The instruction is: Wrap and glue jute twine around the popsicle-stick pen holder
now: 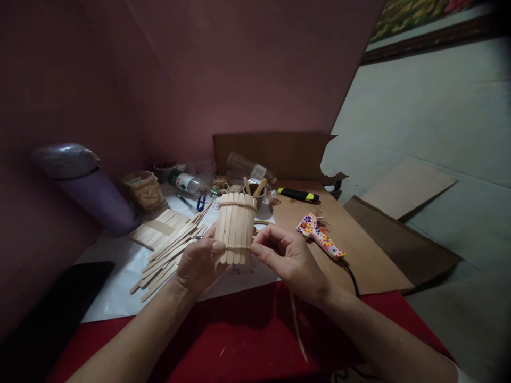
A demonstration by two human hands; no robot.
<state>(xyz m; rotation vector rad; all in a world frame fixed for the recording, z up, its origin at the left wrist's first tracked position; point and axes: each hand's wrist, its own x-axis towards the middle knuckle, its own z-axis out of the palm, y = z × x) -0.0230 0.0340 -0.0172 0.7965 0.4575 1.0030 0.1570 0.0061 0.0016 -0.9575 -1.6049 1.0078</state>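
A cup of upright wooden craft sticks [236, 226] is held up over the table's front part. Twine is wrapped around it near the top and again near the bottom. My left hand [202, 260] grips its lower left side, with the thumb on the lower twine band. On the right, my right hand [285, 255] pinches the twine [296, 324] at the cup's lower edge, and a loose end dangles below that hand. Loose craft sticks [165, 263] lie fanned out beside my left hand. A flower-patterned glue gun [320, 235] rests to the right of my right hand.
Behind the cup are a utility knife [298, 195], a small pot with sticks [259, 198], plastic bottles [191, 183] and a twine ball [220, 183]. A purple bottle [93, 191] leans at left near a decorated pot [144, 190]. Cardboard [351, 255] covers the right side; red cloth [223, 340] lies in front.
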